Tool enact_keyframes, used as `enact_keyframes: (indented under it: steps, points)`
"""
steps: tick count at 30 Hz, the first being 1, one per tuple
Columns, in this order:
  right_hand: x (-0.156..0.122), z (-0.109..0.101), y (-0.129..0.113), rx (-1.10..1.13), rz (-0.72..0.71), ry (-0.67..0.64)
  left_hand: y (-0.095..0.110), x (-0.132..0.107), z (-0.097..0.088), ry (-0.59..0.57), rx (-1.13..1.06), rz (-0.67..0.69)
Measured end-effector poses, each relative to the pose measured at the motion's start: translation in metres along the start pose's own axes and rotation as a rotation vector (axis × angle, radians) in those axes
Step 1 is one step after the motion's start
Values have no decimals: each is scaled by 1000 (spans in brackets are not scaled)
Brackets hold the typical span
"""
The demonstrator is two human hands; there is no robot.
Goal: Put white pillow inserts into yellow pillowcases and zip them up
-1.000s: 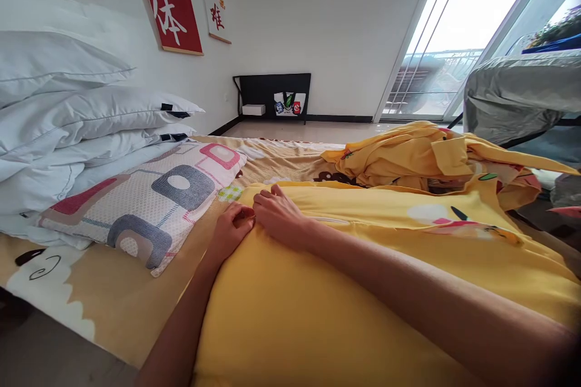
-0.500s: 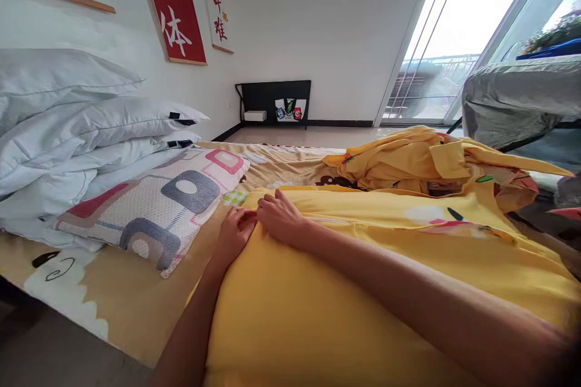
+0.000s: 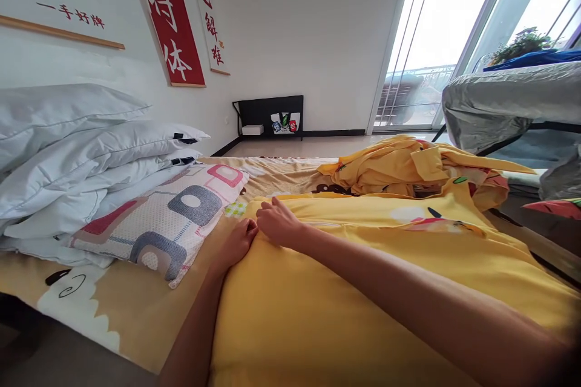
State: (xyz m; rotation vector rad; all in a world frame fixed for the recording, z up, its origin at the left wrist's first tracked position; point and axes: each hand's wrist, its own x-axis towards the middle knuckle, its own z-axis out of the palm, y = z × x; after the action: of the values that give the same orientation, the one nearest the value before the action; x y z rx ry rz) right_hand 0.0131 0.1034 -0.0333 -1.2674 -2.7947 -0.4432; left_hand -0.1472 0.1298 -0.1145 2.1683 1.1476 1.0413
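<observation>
A large yellow bedding cover (image 3: 290, 314) lies in front of me, plump and smooth, with a pale zip-like seam (image 3: 323, 225) running across its upper side. At the left end of that seam my right hand (image 3: 280, 224) is closed, its fingers curled down on the fabric. Right beside it, my left hand (image 3: 236, 243) pinches the cover's left edge, its thumb and fingers bent together. The two hands almost touch. What lies exactly between the fingertips is hidden. A pink and white print shows on the cover farther right.
A patterned pillow (image 3: 181, 217) and a stack of white pillows (image 3: 91, 145) lie to the left. Crumpled yellow cloth (image 3: 385, 166) is heaped beyond the cover. The bed sheet (image 3: 149, 314) ends at the lower left. A grey-covered piece of furniture (image 3: 508, 100) stands at the right.
The camera view has tilted up and turned slightly right. Both hands stay at the cover's left corner; the left hand's fingers have curled in more tightly.
</observation>
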Motion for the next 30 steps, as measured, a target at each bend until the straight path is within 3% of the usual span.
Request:
enact_keyframes:
  steps: [3,6,13,18,23,30]
  points:
    - [-10,-6,8,64,145,-6,6,-2,-3,34,-57,-51]
    - [-26,-12,13,63,176,23,15,0,-6,129,-76,-65]
    - [-66,-20,-3,68,-45,205,37,4,-15,174,-112,-34]
    - [-76,-9,-20,263,-58,277,54,0,-23,194,-110,-8]
    - [-73,-1,-30,445,153,368,59,-4,-23,239,-72,-3]
    - [-48,0,-12,636,541,284,49,-6,-5,351,-51,0]
